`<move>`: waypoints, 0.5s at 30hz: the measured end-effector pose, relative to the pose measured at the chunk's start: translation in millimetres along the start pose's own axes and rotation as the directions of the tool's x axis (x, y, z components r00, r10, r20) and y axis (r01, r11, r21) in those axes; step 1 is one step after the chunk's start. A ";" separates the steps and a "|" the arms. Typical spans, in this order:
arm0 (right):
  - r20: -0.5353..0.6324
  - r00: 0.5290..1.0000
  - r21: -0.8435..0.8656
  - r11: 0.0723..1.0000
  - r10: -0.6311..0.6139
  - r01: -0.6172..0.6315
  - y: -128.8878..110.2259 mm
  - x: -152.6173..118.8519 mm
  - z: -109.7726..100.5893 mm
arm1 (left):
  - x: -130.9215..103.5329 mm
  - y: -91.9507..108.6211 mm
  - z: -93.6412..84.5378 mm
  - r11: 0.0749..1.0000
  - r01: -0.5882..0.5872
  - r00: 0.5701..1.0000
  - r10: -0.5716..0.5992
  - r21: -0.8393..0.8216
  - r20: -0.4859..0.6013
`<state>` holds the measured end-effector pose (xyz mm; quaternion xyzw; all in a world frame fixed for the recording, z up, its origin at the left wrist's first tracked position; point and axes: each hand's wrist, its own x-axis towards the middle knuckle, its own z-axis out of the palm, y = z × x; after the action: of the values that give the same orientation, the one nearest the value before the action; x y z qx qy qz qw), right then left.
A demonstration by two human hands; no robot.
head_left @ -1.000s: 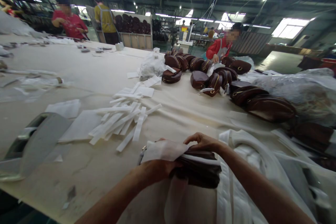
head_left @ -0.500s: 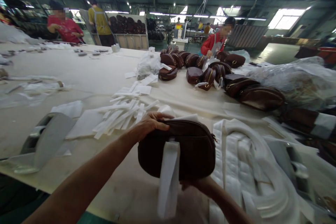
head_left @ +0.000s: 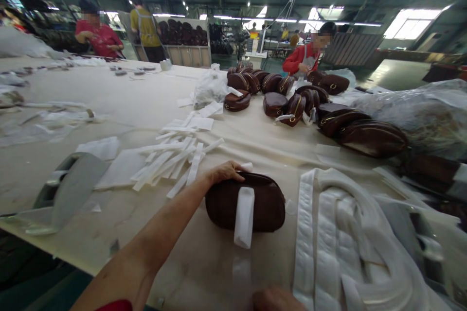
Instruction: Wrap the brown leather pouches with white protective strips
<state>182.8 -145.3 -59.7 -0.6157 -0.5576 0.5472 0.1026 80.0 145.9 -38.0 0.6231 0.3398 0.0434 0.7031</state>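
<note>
A dark brown leather handbag (head_left: 268,209) stands on the table in front of me, its flat side facing me. My left hand (head_left: 228,172) grips its top edge, the thumb on the near side and the fingers behind. Down the middle of the bag hangs a white paper-like strip (head_left: 243,223). At the bottom edge of the view is my right hand (head_left: 279,300), apart from the bag; it is blurred and partly cut off, so its fingers do not show clearly. A faint pale strip (head_left: 241,272) lies between that hand and the bag.
White strips (head_left: 177,158) lie loosely heaped to the left, near a grey tape dispenser (head_left: 69,192). Bundled white padding (head_left: 339,233) takes up the right. Several brown bags (head_left: 292,104) sit farther back, beside clear plastic (head_left: 426,112). A co-worker in red (head_left: 304,56) stands across the table.
The bag has moved down onto the table and a little away from me, still in my left hand. My right hand has left the bag's underside and dropped toward the bottom edge.
</note>
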 end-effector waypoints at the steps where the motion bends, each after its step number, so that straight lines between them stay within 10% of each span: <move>1: -0.066 0.998 -0.085 0.996 -0.010 0.004 -3.2 -4.5 -16.8 | 2.6 -3.7 -0.6 1.000 -0.001 1.000 0.001 0.011 0.015; 5: -0.528 0.822 -0.301 0.952 -0.213 0.054 -26.3 0.0 -92.2 | 7.2 -16.6 -1.0 1.000 -0.019 0.998 0.018 0.022 0.064; 8: -0.653 0.692 -0.328 0.939 -0.308 0.108 -42.9 42.9 -140.0 | 7.7 -19.5 -0.8 0.999 -0.045 0.995 0.043 0.026 0.090; 15: -0.509 0.821 -0.196 0.964 -0.257 0.180 -52.2 155.3 -176.3 | 11.1 -22.6 -3.3 0.992 -0.063 0.997 0.058 0.108 0.046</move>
<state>257.5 82.8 -41.2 -0.6802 -0.6112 0.3002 0.2714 78.5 149.0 -63.2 0.6714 0.3073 0.0329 0.6736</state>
